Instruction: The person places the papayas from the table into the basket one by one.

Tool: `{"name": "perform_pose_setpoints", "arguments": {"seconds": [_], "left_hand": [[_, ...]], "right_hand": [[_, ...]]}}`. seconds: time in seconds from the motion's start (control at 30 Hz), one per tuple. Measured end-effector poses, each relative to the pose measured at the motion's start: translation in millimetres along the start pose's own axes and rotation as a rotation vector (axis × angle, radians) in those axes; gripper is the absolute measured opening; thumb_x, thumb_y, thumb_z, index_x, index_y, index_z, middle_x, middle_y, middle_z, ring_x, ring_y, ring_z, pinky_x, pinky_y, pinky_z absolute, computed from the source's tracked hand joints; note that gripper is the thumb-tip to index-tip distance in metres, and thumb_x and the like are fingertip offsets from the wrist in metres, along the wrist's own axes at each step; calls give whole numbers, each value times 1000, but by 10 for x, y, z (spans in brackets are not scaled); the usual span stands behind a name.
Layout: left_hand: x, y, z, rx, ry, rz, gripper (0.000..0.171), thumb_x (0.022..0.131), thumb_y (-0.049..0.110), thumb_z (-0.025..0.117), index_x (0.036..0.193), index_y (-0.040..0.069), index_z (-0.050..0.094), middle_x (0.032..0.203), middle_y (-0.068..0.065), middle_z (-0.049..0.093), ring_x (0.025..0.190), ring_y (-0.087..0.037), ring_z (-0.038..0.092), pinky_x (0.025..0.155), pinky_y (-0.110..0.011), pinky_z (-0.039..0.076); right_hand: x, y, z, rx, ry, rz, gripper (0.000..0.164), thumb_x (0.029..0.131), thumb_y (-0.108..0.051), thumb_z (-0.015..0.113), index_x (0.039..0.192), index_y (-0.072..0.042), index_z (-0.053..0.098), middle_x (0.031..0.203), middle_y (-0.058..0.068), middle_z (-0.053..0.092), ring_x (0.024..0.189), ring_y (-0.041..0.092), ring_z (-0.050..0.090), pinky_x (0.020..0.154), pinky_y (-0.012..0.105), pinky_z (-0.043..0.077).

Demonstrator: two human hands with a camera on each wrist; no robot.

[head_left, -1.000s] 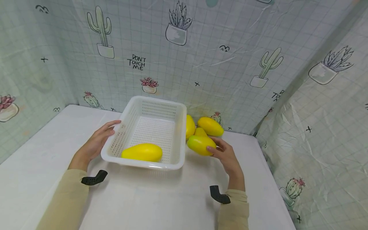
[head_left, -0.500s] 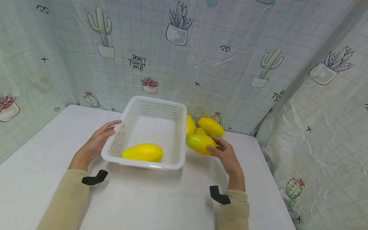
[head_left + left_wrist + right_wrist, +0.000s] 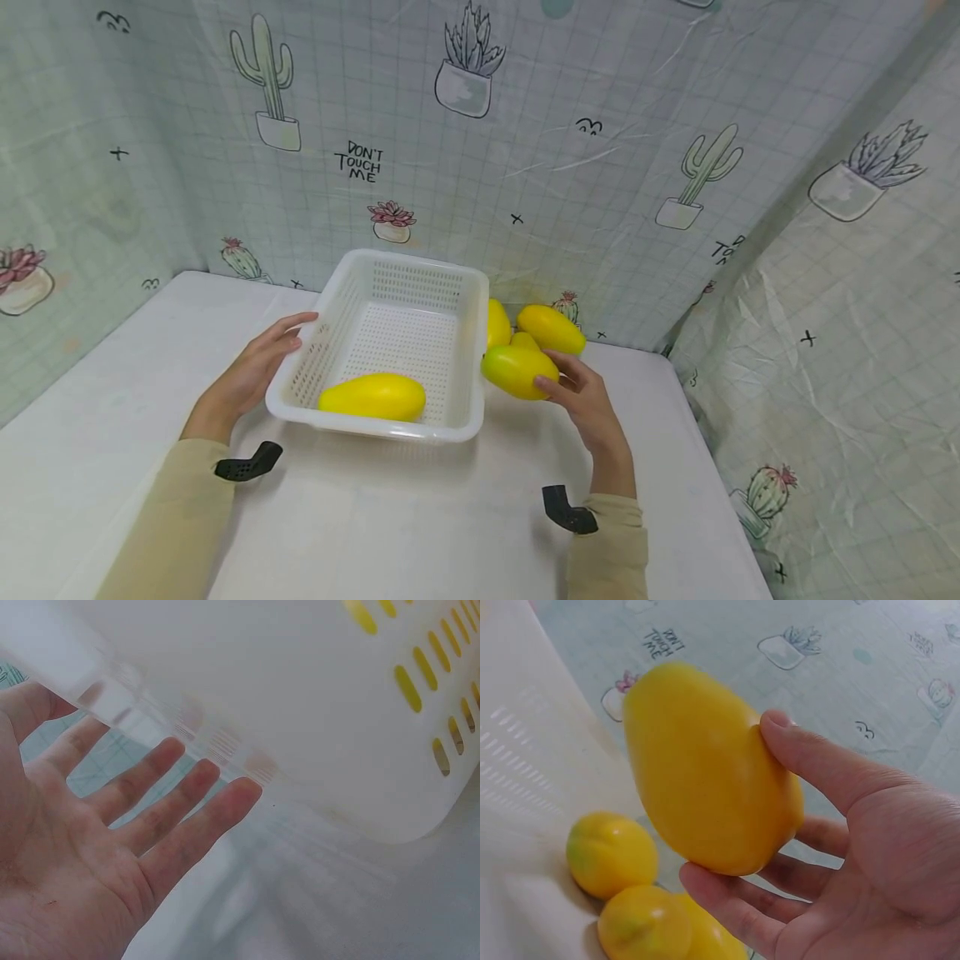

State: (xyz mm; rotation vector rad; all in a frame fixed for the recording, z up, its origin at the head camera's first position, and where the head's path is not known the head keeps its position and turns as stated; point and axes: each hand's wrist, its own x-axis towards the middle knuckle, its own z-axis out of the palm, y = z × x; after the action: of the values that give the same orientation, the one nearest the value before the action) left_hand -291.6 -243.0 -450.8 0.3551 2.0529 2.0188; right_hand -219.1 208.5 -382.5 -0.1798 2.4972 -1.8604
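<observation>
– Fingers of the right hand (image 3: pixel 588 406)?
– Grasping glossy yellow-green oval fruit (image 3: pixel 517 372), just right of white perforated plastic basket (image 3: pixel 401 342)
– Long axis?
– Points toward basket; right hand nearer fruit; left hand (image 3: pixel 251 375) ungripped, fingers extended at basket's left side

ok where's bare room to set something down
Bare table: in front of the basket between the sleeves, and left of the left hand. The basket is bare behind its yellow fruit. Crowded: right of the basket, three fruits, a held fruit, the right hand.
</observation>
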Motion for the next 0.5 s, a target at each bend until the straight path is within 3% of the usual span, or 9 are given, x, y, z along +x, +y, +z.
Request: {"name": "perform_pose_setpoints", "arguments": {"seconds": [0.27, 0.5], "left_hand": [[41, -81, -40, -16, 7, 2, 46, 99, 31, 35, 143, 30, 24, 148, -4, 24, 114, -8, 49, 84, -23, 49], [65, -133, -67, -22, 6, 18, 46, 99, 31, 36, 144, 29, 24, 148, -4, 25, 114, -7, 51, 84, -23, 49]], "right_hand": [[0, -33, 43, 1, 2, -8, 50, 86, -27, 63, 131, -13, 48, 128, 6, 51, 109, 22, 54, 88, 26, 48], [63, 49, 49, 40, 22, -37, 47, 84, -29, 64, 128, -20, 50, 129, 2, 51, 112, 19, 53, 90, 25, 47]]}}
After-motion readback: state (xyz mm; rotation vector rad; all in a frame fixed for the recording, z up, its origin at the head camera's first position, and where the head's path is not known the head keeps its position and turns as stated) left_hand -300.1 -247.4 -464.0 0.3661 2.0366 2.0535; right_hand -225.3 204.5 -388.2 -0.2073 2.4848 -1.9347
